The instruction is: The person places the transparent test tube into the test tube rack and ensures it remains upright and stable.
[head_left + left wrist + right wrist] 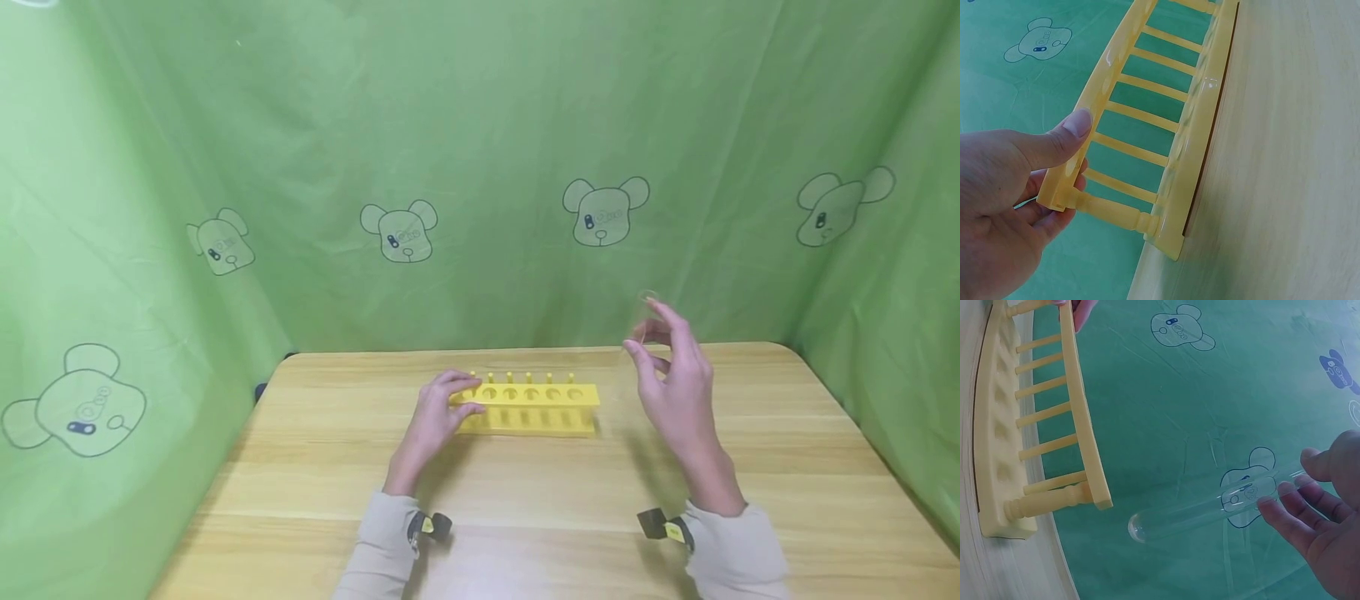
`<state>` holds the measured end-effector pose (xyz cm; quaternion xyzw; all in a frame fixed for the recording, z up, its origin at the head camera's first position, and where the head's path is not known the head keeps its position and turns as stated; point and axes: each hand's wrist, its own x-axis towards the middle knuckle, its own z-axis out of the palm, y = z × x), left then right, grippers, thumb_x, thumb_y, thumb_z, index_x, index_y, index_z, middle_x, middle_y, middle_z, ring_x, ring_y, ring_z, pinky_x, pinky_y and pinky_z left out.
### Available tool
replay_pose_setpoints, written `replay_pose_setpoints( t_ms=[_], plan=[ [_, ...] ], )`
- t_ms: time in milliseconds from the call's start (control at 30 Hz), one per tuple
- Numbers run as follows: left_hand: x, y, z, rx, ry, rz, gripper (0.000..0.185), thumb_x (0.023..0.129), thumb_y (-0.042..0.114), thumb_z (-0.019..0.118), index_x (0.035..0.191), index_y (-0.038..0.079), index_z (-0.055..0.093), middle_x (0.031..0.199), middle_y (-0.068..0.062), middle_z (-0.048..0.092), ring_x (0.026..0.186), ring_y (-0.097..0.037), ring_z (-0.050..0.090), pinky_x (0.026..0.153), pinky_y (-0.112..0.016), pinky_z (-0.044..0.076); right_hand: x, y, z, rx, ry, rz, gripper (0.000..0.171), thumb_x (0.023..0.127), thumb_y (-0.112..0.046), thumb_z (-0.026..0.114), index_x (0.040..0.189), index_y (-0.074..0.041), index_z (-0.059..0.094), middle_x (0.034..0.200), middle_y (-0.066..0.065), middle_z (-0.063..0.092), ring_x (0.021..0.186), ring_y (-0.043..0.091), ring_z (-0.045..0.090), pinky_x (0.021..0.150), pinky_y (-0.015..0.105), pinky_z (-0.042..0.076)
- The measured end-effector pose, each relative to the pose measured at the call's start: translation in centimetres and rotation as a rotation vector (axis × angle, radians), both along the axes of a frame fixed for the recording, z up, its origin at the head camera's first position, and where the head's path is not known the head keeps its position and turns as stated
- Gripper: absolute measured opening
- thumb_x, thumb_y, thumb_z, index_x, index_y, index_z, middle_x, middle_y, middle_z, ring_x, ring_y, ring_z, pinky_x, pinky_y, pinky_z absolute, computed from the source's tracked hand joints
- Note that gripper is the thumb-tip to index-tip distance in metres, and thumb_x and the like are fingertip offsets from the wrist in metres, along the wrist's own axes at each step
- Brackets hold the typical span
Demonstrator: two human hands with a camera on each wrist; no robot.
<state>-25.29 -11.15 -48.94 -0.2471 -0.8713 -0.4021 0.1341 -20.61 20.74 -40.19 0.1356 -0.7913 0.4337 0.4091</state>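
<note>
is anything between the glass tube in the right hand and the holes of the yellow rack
Nothing visible. The right hand holds the glass test tube in the air to the right of the yellow rack; only open space lies between. The left hand grips the rack's far left end, away from the open holes.

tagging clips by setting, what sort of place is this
Probably a makeshift recording booth, not a real lab: a wooden table hemmed in by a green bear-print curtain, with only a yellow rack and a glass tube.

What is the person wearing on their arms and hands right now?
Both hands, left hand and right hand, are bare, no gloves. Light beige long sleeves cover both forearms. Each wrist carries a small black device with a yellow tag.
</note>
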Motion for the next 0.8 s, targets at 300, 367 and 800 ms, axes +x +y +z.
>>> replay_pose_setpoints(
  t_ms=[300, 367, 800],
  plan=[
    [0.05, -0.12, -0.01, -0.001, -0.016, 0.006, 0.046, 0.079, 0.008, 0.086, 0.121, -0.001, 0.072, 0.122, -0.015, 0.069, 0.116, -0.032, 0.065, 0.107, -0.041, 0.052, -0.17, -0.33, -0.07, -0.013, 0.020, 0.018, 0.068, 0.088, 0.014, 0.072, 0.149, -0.007, 0.049, 0.107, 0.018, 0.066, 0.105, 0.001, 0.058, 0.083, 0.008, 0.054],
    [0.03, -0.11, 0.03, -0.001, -0.017, 0.009, 0.046, 0.079, 0.007, 0.086, 0.121, 0.000, 0.072, 0.123, -0.015, 0.069, 0.116, -0.032, 0.065, 0.108, -0.041, 0.051, -0.23, -0.39, -0.02, -0.015, 0.025, 0.020, 0.068, 0.088, 0.013, 0.072, 0.149, -0.007, 0.049, 0.107, 0.018, 0.066, 0.105, 0.003, 0.059, 0.083, 0.008, 0.054],
    [-0.19, -0.01, 0.08, 0.008, -0.031, 0.001, 0.045, 0.079, 0.007, 0.086, 0.121, -0.002, 0.071, 0.123, -0.016, 0.069, 0.117, -0.031, 0.065, 0.108, -0.040, 0.051, -0.54, -0.73, 0.08, -0.012, -0.006, 0.037, 0.068, 0.089, 0.012, 0.071, 0.150, -0.008, 0.048, 0.108, 0.017, 0.066, 0.104, 0.020, 0.063, 0.085, 0.010, 0.054]
  ],
)
